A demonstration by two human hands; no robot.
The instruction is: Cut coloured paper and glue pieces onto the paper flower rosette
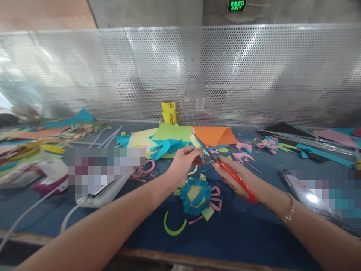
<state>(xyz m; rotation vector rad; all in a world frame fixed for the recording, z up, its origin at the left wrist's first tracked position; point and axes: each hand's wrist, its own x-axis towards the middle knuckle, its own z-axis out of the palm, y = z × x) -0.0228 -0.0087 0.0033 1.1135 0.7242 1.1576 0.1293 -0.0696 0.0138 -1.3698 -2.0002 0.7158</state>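
In the middle of the head view my left hand (186, 162) pinches a small piece of paper (196, 143), pale yellow with some blue. My right hand (229, 175) is closed round a pair of scissors (237, 178) with red handles. Their dark blades reach up and left, right beside the paper; whether they touch it I cannot make out. Below my hands lies a round blue fringed paper flower (195, 196) with a pale yellow centre. Pink paper loops (216, 198) stick out at its right, and a curved green paper strip (175, 229) lies nearer me.
Green (176, 133) and orange paper sheets (214, 135) lie behind my hands, before a yellow box (169, 112). A phone (307, 192) is at right, and a white device with a cable (97, 201) at left. Paper scraps are scattered around. A perforated metal panel (180, 67) closes off the back.
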